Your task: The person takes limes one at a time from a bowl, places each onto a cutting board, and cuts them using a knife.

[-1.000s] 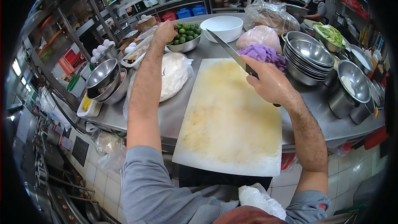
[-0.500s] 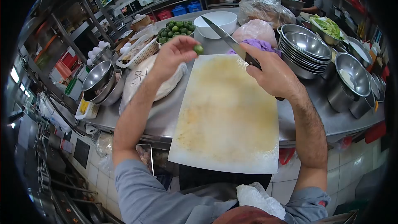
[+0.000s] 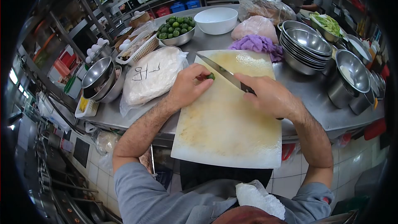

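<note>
Left hand: thumb and forefinger nearly together, pinching one small green lime at their tips; remaining fingers curled behind. Lime sits over the far left part of the white, yellow-stained cutting board; cannot tell whether it touches the surface.

Right hand: fingers closed round the black handle of a kitchen knife. Blade slants away from these fingers, passing just beyond the lime, point farther off than the left fingertips. Contact between edge and fruit unclear.

Around the left fingers: plastic-wrapped white bundle, marked in black, just to their left; steel bowl heaped with limes beyond it; white bowl straight ahead, farther out.

Around the right fingers: purple cloth beyond them, past the board's far edge; stacked steel bowls ahead and to their right.
</note>
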The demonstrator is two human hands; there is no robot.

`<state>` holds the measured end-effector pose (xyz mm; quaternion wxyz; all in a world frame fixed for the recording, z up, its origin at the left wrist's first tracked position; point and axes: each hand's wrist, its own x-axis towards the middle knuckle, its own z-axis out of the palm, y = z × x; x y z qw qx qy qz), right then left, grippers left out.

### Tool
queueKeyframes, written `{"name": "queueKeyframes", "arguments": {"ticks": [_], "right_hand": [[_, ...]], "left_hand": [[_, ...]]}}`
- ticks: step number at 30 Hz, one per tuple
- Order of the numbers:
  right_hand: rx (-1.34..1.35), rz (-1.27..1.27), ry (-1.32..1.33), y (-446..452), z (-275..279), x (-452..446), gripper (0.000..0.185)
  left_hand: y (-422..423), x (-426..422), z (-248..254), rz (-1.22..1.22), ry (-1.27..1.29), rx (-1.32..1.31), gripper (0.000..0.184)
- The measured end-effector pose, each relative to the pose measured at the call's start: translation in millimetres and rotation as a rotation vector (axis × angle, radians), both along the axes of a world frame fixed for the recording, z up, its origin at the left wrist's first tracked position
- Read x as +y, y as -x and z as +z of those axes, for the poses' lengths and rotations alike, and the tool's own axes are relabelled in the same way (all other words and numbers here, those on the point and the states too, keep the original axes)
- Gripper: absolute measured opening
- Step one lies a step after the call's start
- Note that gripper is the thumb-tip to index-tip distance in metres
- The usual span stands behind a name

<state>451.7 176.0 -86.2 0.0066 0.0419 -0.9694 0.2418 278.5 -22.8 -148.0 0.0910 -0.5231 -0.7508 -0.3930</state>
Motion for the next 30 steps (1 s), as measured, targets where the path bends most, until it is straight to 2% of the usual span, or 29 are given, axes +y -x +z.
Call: {"name": "queueKeyframes", "arguments": {"ticks": [5,9,12,14,24,30], "right_hand": [[-0.044,-0.042,-0.063,-19,-5,-8,0.055],[-0.069,-0.053,-0.076,-33,-1,-15,0.055],[-0.026,-0.035,-0.066,-41,-7,-13,0.056],[0.099,0.02,-0.069,-45,-14,-11,0.048],[0.107,0.057,-0.062,-44,-14,-8,0.054],[0.152,0.099,-0.031,-23,-14,-9,0.043]], "left_hand": [[-2,2,-1,0.023,-0.054,-0.025,0.021],[-4,3,0,0.045,-0.029,0.054,0.019],[-2,3,-2,0.039,-0.053,0.087,0.019],[-2,2,-2,0.031,-0.064,0.1,0.019],[-3,2,-2,0.031,-0.056,0.093,0.017],[-1,2,-2,0.025,-0.056,0.101,0.017]]}}
